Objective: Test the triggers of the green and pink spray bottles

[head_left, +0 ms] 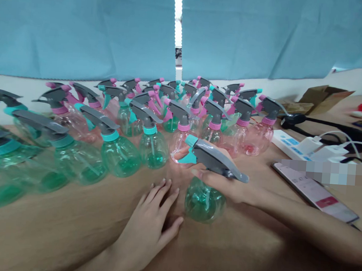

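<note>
My right hand (pixel 231 186) grips a green spray bottle (pixel 203 201) by the neck, just under its grey and teal trigger head. The bottle stands upright at the table's front, and its head partly hides my fingers. My left hand (pixel 150 220) lies palm down on the table to the left of that bottle, fingers stretched out and not touching it. Beyond both hands stand many more spray bottles, among them a green one with a teal collar (pixel 153 148) and a clear pink one with a pink collar (pixel 260 135).
On the right are a phone (pixel 316 192) with its screen lit and a white power strip (pixel 292 145) with plugs and cables. Behind them sit an opened cardboard box (pixel 322 100) and a black cable. A blue cloth (pixel 83 29) hangs along the back.
</note>
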`<act>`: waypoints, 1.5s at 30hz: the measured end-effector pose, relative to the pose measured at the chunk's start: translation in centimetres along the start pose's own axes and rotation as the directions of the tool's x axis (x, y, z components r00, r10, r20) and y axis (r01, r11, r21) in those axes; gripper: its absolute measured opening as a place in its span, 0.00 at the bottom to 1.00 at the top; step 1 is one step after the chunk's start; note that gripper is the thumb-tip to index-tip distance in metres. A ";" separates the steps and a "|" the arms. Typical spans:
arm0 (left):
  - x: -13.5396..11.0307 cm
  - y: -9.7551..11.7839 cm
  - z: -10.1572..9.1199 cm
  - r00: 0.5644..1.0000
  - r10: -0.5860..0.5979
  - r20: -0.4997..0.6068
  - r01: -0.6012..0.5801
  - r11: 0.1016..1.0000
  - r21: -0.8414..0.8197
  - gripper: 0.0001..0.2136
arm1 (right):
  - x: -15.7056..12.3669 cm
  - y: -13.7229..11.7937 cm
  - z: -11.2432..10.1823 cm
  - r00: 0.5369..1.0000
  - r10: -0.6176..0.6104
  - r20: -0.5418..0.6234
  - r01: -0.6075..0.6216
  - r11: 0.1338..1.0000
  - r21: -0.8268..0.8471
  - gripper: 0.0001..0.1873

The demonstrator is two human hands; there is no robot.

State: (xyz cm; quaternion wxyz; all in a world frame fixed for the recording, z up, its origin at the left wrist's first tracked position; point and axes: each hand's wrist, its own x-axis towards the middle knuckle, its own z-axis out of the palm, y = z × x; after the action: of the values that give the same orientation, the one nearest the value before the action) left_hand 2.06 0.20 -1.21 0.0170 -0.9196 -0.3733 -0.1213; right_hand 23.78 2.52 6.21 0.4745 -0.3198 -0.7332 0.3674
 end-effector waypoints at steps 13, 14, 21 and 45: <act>0.0 0.1 -0.1 1.000 -0.005 0.016 0.006 1.000 -0.012 0.24 | 0.1 -0.2 -0.1 0.999 0.015 0.036 -0.016 0.999 0.039 0.21; 0.0 0.1 -0.1 1.000 -0.002 0.015 0.002 1.000 -0.010 0.24 | 0.0 -0.2 -0.2 0.999 0.010 0.035 -0.011 1.000 0.028 0.22; 0.1 0.1 -0.2 1.000 0.001 0.027 -0.001 1.000 -0.009 0.24 | 0.0 0.0 -0.2 0.999 0.019 0.034 -0.017 0.999 -0.041 0.25; 0.1 0.2 -0.2 1.000 -0.008 0.027 0.009 1.000 -0.022 0.23 | 0.0 -0.1 -0.5 0.997 0.001 0.072 0.003 0.999 -0.049 0.18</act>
State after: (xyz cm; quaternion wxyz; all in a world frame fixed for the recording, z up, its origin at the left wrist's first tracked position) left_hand 2.20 0.06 -0.94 0.0014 -0.9196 -0.3761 -0.1133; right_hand 24.24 2.56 6.44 0.4397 -0.3176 -0.7589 0.3603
